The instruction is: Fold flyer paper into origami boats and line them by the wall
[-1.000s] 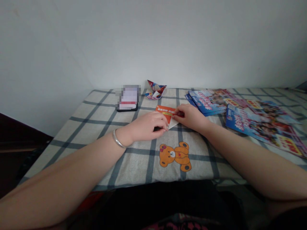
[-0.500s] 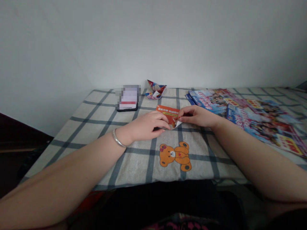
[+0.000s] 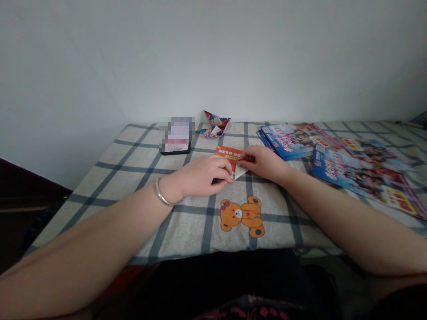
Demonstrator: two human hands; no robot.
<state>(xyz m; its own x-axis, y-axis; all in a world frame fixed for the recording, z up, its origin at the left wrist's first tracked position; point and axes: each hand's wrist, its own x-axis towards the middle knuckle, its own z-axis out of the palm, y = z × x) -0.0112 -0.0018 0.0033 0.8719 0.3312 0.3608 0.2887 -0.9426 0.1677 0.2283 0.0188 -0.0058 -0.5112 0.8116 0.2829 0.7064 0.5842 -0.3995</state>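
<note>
A small orange printed paper [image 3: 225,150] with white lettering lies on the tablecloth, between my two hands. Its near right corner is turned over leftward, so a white triangle of its back shows. My left hand [image 3: 207,174], a silver bangle at the wrist, curls its fingers over the paper's near left edge and holds it. My right hand [image 3: 263,162] is closed, its thumb and fingertips pinching the turned corner. The fingers of both hands cover parts of the paper.
At the back stand a folded paper boat [image 3: 217,124] and, left of it, a phone [image 3: 176,140] with a blurred screen. Several colourful leaflets [image 3: 360,171] lie at the right. A printed teddy bear [image 3: 242,215] decorates the checked tablecloth [image 3: 187,226]. A plain wall rises behind.
My right hand has moved left, carrying the paper's corner further over, and more of the white back shows. My left hand has stayed almost in place on the paper.
</note>
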